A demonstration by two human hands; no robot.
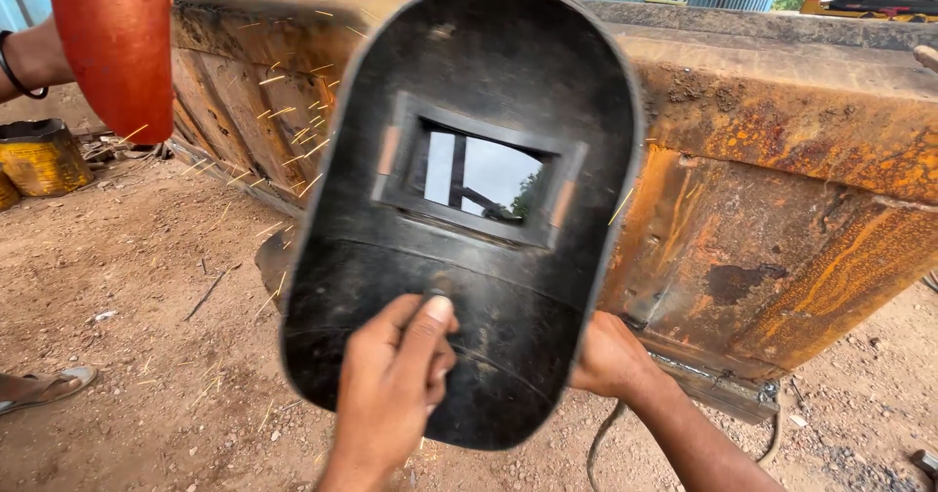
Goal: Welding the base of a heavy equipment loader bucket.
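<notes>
Black welding shield [469, 218] gripped by left hand [396, 385]; right hand [606, 355] perhaps behind it.

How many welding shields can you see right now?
2: a black shield held up at centre by the left hand, and an orange shield at top left, held by another person. Others may be hidden.

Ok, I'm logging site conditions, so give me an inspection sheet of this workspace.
Surface: bare dirt ground, sparks flying over it.
Job's things: black welding shield with a small window, held up before a rusty steel body.
Clutter: yellow drum at left; scraps on the dirt.
Hands: left hand grips the shield's inside knob; right hand is partly behind the shield, what it holds is hidden.
Cables: one cable hanging below the right hand.
Surroundings: another person's arm with an orange shield; a sandalled foot.
</notes>
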